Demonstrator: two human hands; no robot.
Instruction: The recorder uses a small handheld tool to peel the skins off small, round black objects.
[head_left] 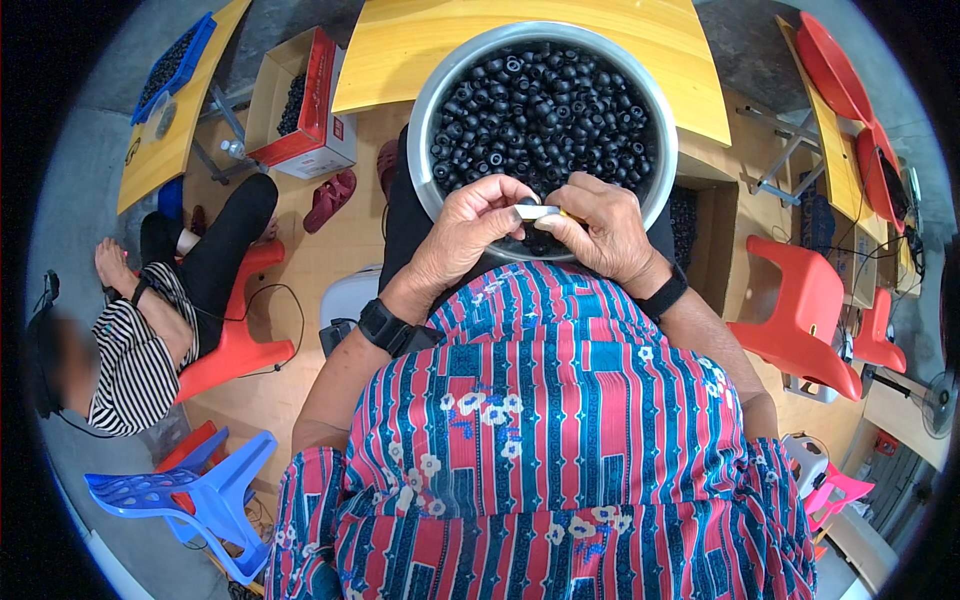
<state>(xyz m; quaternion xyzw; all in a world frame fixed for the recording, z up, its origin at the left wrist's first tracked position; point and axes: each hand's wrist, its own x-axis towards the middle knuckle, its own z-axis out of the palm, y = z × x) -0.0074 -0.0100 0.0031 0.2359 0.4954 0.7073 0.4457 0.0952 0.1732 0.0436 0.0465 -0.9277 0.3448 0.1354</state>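
Over the near rim of a wide metal basin, my two hands meet. Small round black hollow parts fill the basin in a heap. My left hand pinches one small black part between thumb and fingertips; the fingers partly cover it. In my right hand is a small knife with a flat, pale blade and a bit of yellow at its handle. Its blade lies against or just beside the pinched part; I cannot tell which.
The basin rests against a yellow table. An open cardboard box stands below right, a red-and-white box at far left. A person in a striped top sits at left. Red stools and blue chairs stand around.
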